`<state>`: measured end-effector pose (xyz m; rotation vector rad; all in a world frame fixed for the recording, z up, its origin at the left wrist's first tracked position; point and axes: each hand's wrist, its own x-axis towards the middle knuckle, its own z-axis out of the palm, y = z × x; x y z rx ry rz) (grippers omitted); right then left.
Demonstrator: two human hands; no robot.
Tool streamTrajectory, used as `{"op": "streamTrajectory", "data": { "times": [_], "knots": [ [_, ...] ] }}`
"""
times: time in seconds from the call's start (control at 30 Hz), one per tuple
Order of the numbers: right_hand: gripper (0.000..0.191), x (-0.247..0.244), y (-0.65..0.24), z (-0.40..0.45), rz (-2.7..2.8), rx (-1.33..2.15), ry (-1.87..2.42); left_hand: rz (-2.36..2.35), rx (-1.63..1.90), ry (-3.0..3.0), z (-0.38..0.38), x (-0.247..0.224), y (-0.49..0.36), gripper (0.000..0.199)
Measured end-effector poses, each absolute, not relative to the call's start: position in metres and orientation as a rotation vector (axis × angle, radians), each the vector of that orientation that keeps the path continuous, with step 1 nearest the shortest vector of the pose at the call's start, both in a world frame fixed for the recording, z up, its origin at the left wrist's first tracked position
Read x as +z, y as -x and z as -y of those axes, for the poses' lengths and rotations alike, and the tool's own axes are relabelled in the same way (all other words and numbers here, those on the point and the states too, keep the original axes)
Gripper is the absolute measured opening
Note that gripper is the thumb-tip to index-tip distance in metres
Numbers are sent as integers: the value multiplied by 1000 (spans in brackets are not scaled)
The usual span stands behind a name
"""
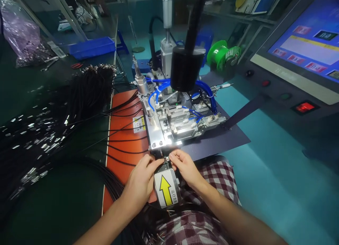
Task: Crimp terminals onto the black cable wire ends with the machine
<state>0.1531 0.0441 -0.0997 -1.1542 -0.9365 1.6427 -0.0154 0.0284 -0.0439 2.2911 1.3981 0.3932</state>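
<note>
Both hands meet at the front end of a metal machine (182,121) with blue air tubes. My left hand (141,176) is closed, thumb and forefinger pressed together at the black feed track (166,166); what it pinches is hidden. My right hand (186,169) pinches a small shiny metal connector (167,158) just above the track, close to the left fingertips. Below the hands, a white label with a yellow arrow (165,190) covers the near end of the track. Black cables (127,140) run from the machine's left side across an orange board (119,124).
A large bundle of black cables (90,86) with metal ends lies on the dark table at left. Behind it stands a blue tray (92,47). A black cylinder (187,68) hangs over the machine. A touchscreen panel (309,43) is at right, a green spool (218,56) behind.
</note>
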Motion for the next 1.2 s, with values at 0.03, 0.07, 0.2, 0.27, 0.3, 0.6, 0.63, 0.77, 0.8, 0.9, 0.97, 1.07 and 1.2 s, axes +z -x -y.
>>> {"op": "streamTrajectory", "data": {
  "times": [0.03, 0.07, 0.2, 0.27, 0.3, 0.6, 0.63, 0.77, 0.8, 0.9, 0.97, 1.07, 1.2],
  "knots": [
    [33, -100, -153, -44, 937, 1642, 1151, -1411, 430, -2259, -25, -44, 20, 36],
    [33, -99, -153, -44, 935, 1641, 1150, -1430, 448, -2249, -21, -45, 26, 35],
    [33, -99, -153, -45, 909, 1640, 1152, -1505, 354, -2422, -2, -54, 48, 48],
    [34, -99, -153, -45, 898, 1640, 1158, -1554, 291, -2494, 5, -59, 52, 56],
    [34, -99, -153, -46, 893, 1640, 1163, -1573, 269, -2512, 7, -61, 53, 59],
    [43, -104, -168, -38, 828, 1606, 1233, -1615, 245, -2542, 10, -58, 49, 61],
    [43, -105, -170, -36, 822, 1595, 1243, -1615, 249, -2542, 11, -58, 49, 60],
    [42, -106, -177, -33, 801, 1567, 1272, -1640, 226, -2543, 5, -59, 47, 56],
    [42, -106, -178, -32, 798, 1564, 1275, -1657, 217, -2535, 0, -59, 46, 53],
    [38, -104, -181, -30, 791, 1557, 1279, -1710, 202, -2472, -15, -52, 44, 43],
    [35, -100, -185, -28, 791, 1536, 1293, -1676, 223, -2425, -21, -43, 44, 39],
    [31, -93, -194, -23, 822, 1482, 1327, -1431, 219, -2375, -13, -24, 47, 28],
    [28, -78, -199, -15, 894, 1445, 1338, -1200, 16, -2333, 6, -2, 49, 19]
  ]
}}
